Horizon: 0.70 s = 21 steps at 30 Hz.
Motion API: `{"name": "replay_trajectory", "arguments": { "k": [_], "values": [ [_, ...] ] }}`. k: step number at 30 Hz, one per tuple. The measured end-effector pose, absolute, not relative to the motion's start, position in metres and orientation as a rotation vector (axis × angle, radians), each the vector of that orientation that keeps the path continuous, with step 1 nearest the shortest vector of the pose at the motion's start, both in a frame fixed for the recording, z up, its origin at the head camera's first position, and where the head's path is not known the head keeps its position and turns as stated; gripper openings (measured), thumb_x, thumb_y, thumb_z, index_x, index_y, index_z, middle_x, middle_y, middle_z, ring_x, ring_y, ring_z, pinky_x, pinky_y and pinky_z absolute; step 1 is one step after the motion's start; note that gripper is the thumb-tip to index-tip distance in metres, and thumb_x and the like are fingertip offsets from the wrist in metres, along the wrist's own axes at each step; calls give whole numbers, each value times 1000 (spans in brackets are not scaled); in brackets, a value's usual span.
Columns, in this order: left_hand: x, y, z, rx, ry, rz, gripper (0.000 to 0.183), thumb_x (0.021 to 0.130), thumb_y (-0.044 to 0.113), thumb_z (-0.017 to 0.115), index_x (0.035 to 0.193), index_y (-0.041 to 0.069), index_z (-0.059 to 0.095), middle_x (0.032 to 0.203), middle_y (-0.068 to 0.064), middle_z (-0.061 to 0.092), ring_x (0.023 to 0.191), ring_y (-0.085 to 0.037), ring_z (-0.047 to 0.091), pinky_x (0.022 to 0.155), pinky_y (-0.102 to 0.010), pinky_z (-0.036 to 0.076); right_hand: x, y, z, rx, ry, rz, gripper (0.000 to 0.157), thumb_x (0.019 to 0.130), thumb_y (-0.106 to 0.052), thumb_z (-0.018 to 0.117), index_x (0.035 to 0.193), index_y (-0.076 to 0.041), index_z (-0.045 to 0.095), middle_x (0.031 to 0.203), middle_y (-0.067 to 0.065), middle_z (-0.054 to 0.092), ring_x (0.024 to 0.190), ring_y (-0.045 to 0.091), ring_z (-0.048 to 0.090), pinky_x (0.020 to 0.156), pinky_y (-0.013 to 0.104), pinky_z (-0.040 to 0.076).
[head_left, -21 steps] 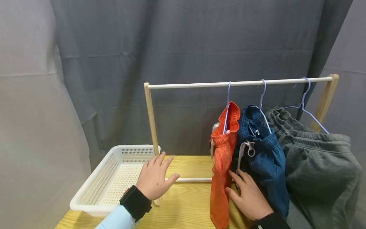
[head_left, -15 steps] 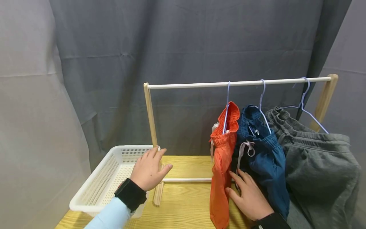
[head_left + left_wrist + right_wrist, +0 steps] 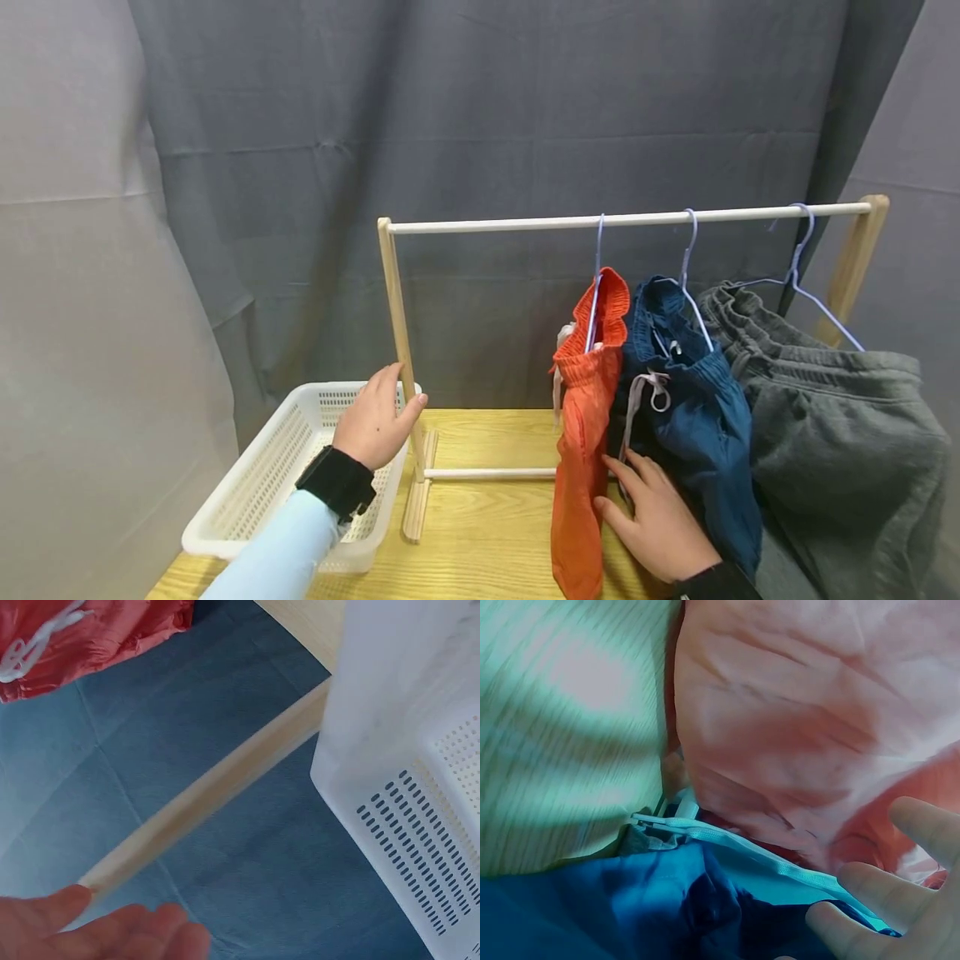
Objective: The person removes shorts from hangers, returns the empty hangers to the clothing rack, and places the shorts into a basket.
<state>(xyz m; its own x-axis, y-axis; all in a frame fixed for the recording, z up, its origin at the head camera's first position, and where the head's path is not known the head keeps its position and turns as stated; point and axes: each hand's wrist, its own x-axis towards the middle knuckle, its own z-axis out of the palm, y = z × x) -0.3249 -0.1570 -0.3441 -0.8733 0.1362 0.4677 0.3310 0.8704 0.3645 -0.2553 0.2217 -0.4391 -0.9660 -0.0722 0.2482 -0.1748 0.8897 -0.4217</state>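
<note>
Operator: Where are the orange drawstring pants [image 3: 581, 417] now?

Spotter: They hang on a lavender hanger [image 3: 599, 250] from the white rail [image 3: 495, 224], leftmost of the three garments. Your right hand [image 3: 652, 517], fingers extended and gripping nothing, lies at their lower edge just as it did, beside the blue drawstring pants [image 3: 697, 433]; its fingertips seem to touch the orange cloth.

Operator: So what did I change?

Spotter: Your left hand [image 3: 377, 421] has swung leftward, out of the gap below the rail to the wooden left post [image 3: 397, 308]. It's loose and holds nothing. Your thumb crosses in front of the post, but I can't tell whether it touches. The pants haven't shifted, so I'd judge them settled where they hang.

Operator: And the basket?

Spotter: Your white plastic basket [image 3: 245, 463] sits on the table [image 3: 495, 533], next to that post. Only its perforated floor shows; your left hand and sleeve [image 3: 288, 533] hide the rest. Farthest right, gray sweatpants [image 3: 847, 442] hang past the blue pair.
</note>
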Motion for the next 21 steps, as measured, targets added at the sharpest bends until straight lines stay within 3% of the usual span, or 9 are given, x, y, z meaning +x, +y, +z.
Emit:
{"name": "replay_trajectory", "arguments": {
  "k": [7,15,21],
  "values": [
    [-337,-158,-337,-227,-2560,-831,69,101,48,54,150,4,36,142,-20,55,121,-37,59,97,-54,47,-253,223,-440,200,-2828,673,62,94,-42,68,145,-10,54,149,27,41,136,47,37,103,70,34],
    [-352,-158,-332,-214,-2555,-1036,75,103,51,48,160,10,19,149,-18,48,121,-37,59,102,-54,44,-252,224,-441,192,-2840,666,64,94,-45,69,146,-11,53,150,26,41,136,47,38,103,71,33],
    [-363,-153,-329,-250,-2492,-1216,73,104,50,47,160,12,20,134,-17,56,118,-34,60,100,-51,46,-252,224,-440,171,-2870,681,65,94,-46,68,147,-12,52,151,26,39,135,47,37,103,71,33]
  ]
}}
